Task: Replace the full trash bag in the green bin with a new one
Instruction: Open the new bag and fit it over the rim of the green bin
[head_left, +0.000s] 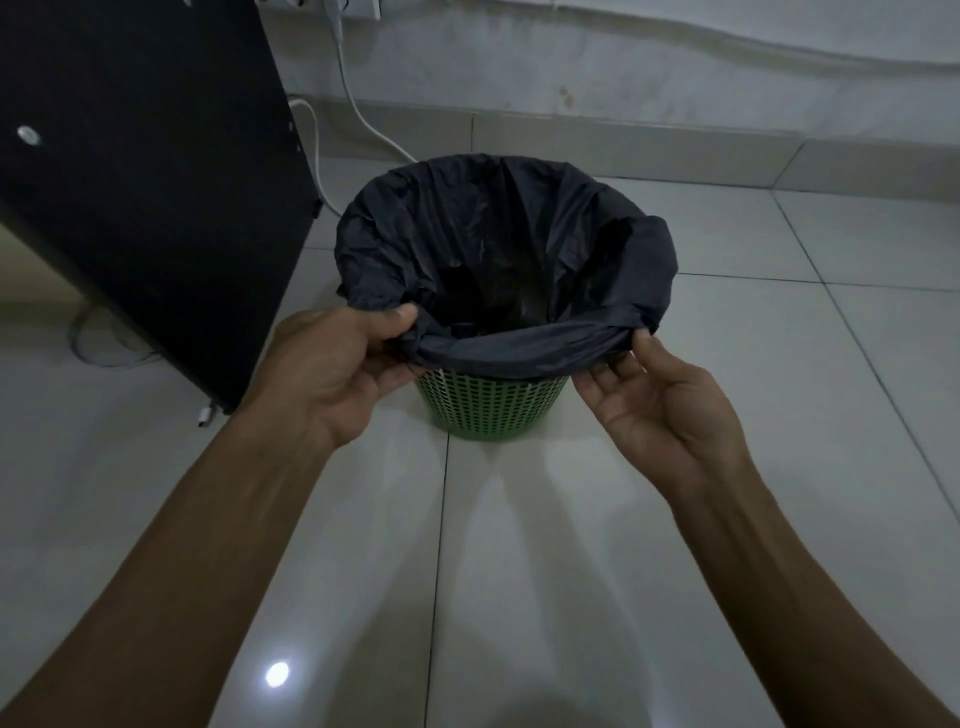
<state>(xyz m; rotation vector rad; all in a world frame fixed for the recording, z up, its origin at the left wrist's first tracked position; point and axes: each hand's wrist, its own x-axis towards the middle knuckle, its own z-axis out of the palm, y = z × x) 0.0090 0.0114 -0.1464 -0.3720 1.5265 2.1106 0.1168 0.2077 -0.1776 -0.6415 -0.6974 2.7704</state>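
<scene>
A green perforated bin (491, 405) stands on the tiled floor, lined with a black trash bag (498, 239) whose edge is folded out over the rim. My left hand (337, 369) pinches the bag's folded edge at the near left of the rim, thumb on top. At the near right, my right hand (660, 395) is palm up, fingers loosely curled under the bag's edge with its thumb tip touching the plastic. The bag's inside is dark, so its contents cannot be made out.
A black cabinet side (140, 171) stands close on the left, with white cables (358, 109) running down the wall behind the bin. A wall skirting (675, 145) runs along the back. Glossy floor tiles (571, 571) spread to the right and front.
</scene>
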